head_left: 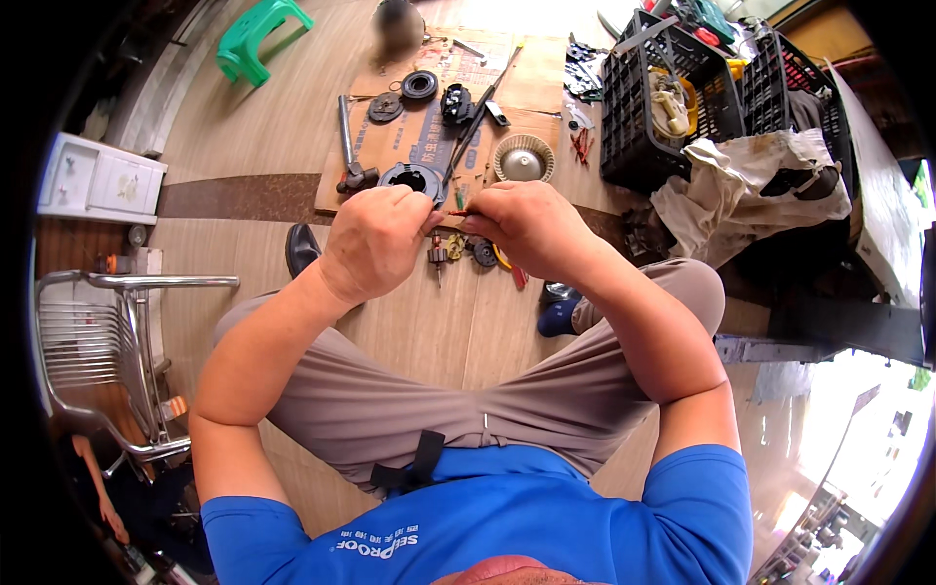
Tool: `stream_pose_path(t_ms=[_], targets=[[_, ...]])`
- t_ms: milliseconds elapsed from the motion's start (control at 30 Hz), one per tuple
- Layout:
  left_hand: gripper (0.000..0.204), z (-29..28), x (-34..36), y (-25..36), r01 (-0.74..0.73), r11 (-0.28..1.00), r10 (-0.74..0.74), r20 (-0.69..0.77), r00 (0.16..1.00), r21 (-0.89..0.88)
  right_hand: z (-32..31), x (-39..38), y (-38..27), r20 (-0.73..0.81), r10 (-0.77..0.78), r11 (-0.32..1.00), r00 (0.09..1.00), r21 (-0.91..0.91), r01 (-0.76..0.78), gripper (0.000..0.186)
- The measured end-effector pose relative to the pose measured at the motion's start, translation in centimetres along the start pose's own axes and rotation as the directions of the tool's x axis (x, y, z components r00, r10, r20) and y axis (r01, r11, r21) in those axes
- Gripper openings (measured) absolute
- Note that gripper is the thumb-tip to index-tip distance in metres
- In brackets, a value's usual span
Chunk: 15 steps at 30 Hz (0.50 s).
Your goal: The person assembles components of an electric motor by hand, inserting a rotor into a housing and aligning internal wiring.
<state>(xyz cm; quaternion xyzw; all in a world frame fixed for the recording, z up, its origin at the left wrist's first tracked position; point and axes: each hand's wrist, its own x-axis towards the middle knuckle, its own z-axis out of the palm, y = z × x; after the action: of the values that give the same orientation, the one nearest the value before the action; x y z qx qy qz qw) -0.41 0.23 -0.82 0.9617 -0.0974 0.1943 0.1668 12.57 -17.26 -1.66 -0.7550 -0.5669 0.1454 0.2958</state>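
Observation:
My left hand [378,242] is closed in a pinch, its fingertips almost meeting those of my right hand [531,226]. A thin reddish piece [456,213], perhaps a wire, sticks out of my right fingers toward the left ones. What the left fingers pinch is too small to make out. Just beyond my left hand lies a grey ring-shaped housing [398,175], partly covered by it. Below the fingertips, on the floor, are a motor rotor [438,255], a small yellowish part [454,246], a dark round part [484,253] and a red-and-yellow-handled tool [519,277].
Cardboard [398,136] on the floor carries a hammer [346,141], black ring [419,85], dark disc [386,107], black motor part [455,103] and fan wheel [524,158]. Black crates [629,127] and a stained cloth [751,185] stand right; a green stool [255,39] and metal chair [88,331] left.

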Motion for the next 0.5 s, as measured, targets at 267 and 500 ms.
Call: stream_pose_path(t_ms=[267,500], targets=[[0.020,0.5,0.0,0.2,0.062,0.994,-0.058,0.049,0.997,-0.091,1.2,-0.3,0.5,-0.078,-0.133,0.979,0.988,-0.168,0.118,0.015],[0.026,-0.1,-0.1,-1.0,0.348,0.867,-0.268,0.257,0.929,-0.356,1.1,0.0,-0.1,0.102,-0.128,0.943,0.987,-0.295,0.153,0.009]])
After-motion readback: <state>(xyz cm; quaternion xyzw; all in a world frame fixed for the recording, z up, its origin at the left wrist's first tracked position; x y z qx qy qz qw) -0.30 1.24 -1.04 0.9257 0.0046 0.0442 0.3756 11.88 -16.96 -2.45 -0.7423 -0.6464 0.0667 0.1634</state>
